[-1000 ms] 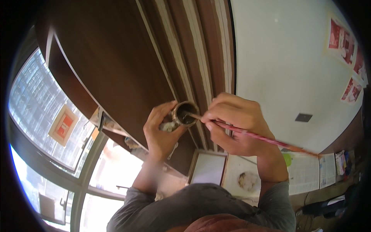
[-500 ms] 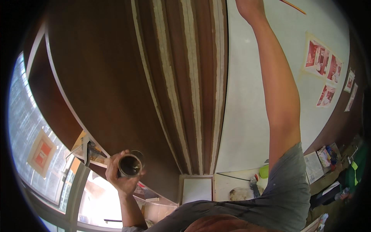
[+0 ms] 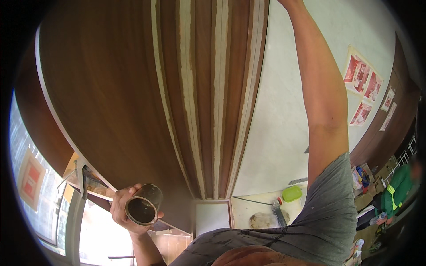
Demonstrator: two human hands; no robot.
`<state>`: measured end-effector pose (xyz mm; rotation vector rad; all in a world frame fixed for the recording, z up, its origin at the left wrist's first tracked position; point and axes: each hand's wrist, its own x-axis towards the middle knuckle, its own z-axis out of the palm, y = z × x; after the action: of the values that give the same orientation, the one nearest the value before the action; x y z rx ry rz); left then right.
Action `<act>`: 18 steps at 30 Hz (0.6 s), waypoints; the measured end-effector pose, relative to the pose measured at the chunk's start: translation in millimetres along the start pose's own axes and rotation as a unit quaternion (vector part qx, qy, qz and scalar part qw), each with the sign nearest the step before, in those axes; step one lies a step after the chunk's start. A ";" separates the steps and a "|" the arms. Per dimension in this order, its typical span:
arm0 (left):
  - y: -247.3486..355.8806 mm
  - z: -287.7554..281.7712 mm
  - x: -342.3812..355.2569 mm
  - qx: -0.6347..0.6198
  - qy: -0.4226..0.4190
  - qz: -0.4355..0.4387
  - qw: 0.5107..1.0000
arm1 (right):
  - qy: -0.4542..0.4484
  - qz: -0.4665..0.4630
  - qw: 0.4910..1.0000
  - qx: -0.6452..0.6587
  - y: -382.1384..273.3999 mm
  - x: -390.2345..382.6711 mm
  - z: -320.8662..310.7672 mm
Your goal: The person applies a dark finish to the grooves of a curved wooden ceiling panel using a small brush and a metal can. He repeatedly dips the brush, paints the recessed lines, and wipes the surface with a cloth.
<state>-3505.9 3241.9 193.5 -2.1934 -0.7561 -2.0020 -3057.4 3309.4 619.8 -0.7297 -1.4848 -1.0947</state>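
Observation:
My left hand (image 3: 120, 208) is closed around a see-through cup (image 3: 155, 197) at the lower left. Dark contents show through the cup's round mouth, which tilts toward me. Up past the top edge reaches my right arm (image 3: 319, 84), in front of a pale wall panel (image 3: 270, 133). Only the wrist end of my right hand (image 3: 289, 3) shows there; its fingers and anything in them are cut off. Left of that arm stand dark brown panels (image 3: 102, 97) with several pale, rough-edged strips (image 3: 220, 88) running up between them.
A green plastic container (image 3: 291, 193) and a dark-handled tool (image 3: 279, 216) lie on a stained surface low down. Red-and-white printed sheets (image 3: 357, 73) are taped to the right wall. A person in green (image 3: 399, 186) is at the far right. A bright window (image 3: 26, 173) lies left.
My left hand has moved a little left and down with the cup, whose side now shows more. My right hand has slipped further past the top edge. The view has shifted.

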 end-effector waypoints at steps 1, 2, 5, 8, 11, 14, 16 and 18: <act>-0.3 0.4 -0.5 0.003 -0.004 0.002 1.000 | -0.001 0.001 1.000 -0.003 0.4 -1.0 -0.2; -0.9 0.5 -0.6 0.002 -0.002 0.001 1.000 | -0.003 -0.001 1.000 -0.011 1.0 -0.5 -0.5; -1.7 0.4 -1.2 0.008 -0.003 0.003 1.000 | -0.010 0.009 1.000 -0.022 -0.8 0.4 -1.4; -1.7 -1.9 0.0 0.024 -0.011 0.013 1.000 | -0.017 0.044 0.999 -0.006 -8.2 -2.1 -2.6; -2.1 -2.0 -0.5 0.029 -0.015 0.015 0.999 | -0.026 0.055 0.998 0.002 -10.7 -4.3 -5.2; -0.9 -1.5 0.1 0.031 -0.017 0.015 0.999 | -0.037 0.059 0.998 -0.002 -14.1 -7.6 -8.8; -1.7 -1.0 -1.1 0.024 -0.017 0.014 0.999 | -0.045 0.067 0.997 -0.003 -13.4 -8.7 -12.9; -3.1 -2.3 -3.0 0.021 -0.016 0.006 1.000 | -0.074 0.115 0.990 -0.029 -30.9 -9.7 -14.5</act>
<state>-3509.3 3242.8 190.2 -2.2067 -0.7813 -1.9310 -3077.0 3285.4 602.5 -1.0148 -1.4548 -0.9264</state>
